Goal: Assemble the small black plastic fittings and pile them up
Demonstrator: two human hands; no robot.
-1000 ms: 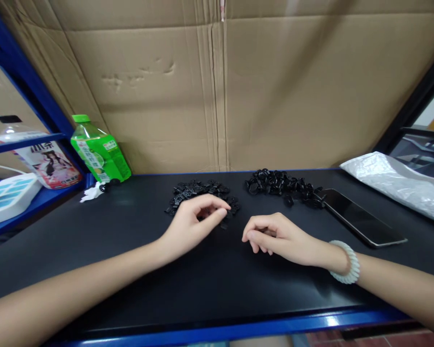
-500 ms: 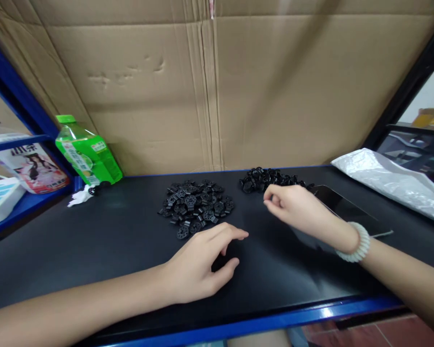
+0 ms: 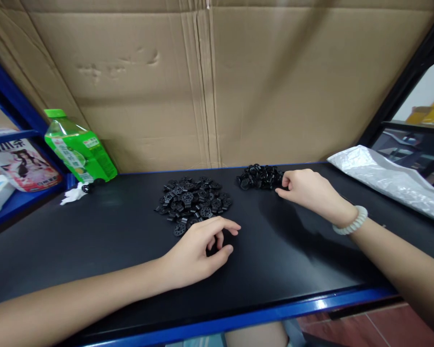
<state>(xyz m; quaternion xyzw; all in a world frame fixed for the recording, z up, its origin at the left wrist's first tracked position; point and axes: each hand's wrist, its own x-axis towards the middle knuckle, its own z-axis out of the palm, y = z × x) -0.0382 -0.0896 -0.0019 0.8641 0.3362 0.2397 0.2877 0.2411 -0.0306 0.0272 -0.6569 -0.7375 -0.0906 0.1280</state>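
My left hand point(image 3: 198, 250) hovers over the near middle of the black tabletop, thumb and fingers apart, with nothing visible between them. Just beyond it is a heap of black plastic pieces point(image 3: 193, 200) with round, perforated discs and short tabs. My right hand point(image 3: 309, 193), wearing a pale beaded bracelet point(image 3: 352, 222) at the wrist, reaches to the right edge of a second, smaller pile of glossy black parts point(image 3: 258, 177). Its fingers are bent, with a small gap between thumb and index finger. The far fingers are hidden behind the hand.
A green drink bottle point(image 3: 81, 149) leans at the back left, by a crumpled white tissue point(image 3: 74, 193). A printed pouch point(image 3: 25, 166) stands on the blue side shelf. At the right lies a silvery-white plastic bag point(image 3: 386, 178). Cardboard point(image 3: 148, 96) walls off the back.
My right hand has moved slightly right and away from me, to the edge of the smaller pile, and its thumb and index finger have parted. My left hand stays nearly in place.
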